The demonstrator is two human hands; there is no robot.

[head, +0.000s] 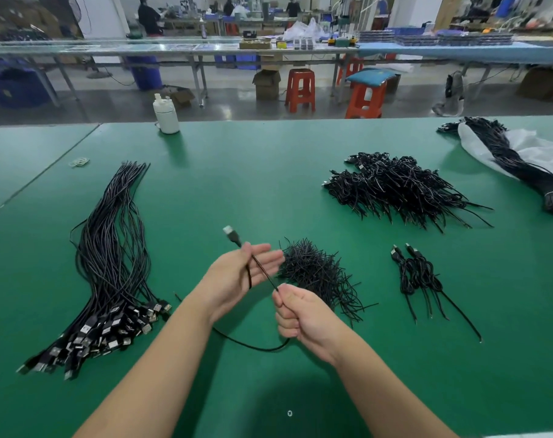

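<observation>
USB cable (264,272) trails a slack loop on the green table (268,184) under the wrists, then rises into the nearer right hand (298,314), fisted tight around it. From there it runs taut, up and leftward, across the flat-fingered left hand (237,273), whose thumb appears to pin it, the plug (231,234) jutting beyond. A heap of short black wire pieces (316,273) lies just right of the hands.

- The left hand (237,276) is turned palm up, its fingers (268,260) straight toward 2 o'clock and its thumb pinning a cable (264,271) against them.
- The right hand (300,314), at 4 o'clock from it, is curled in a fist round the same cable.
- Both bare forearms enter from 6 o'clock and converge.
</observation>
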